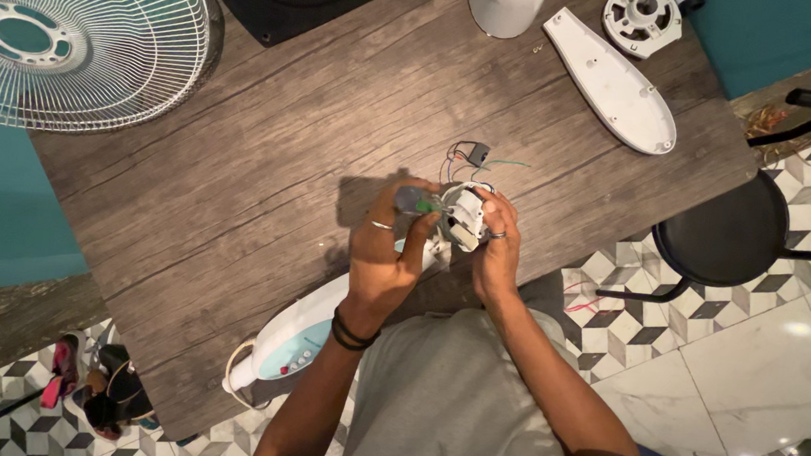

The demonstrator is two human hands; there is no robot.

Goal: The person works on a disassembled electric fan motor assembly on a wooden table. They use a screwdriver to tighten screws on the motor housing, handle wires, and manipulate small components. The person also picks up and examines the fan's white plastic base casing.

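Switch block (465,217) pinched in right hand (495,250), left hand (387,246) closed on screwdriver (419,201); covers (612,80) already off beyond them, wiring (469,154) loose, reassembly all remaining.

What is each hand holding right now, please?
Left hand: closed on a small green-handled screwdriver.
Right hand: closed on a small white plastic switch block with coloured wires.

matt wood table (267,150), white wire guard (74,33) (glossy)
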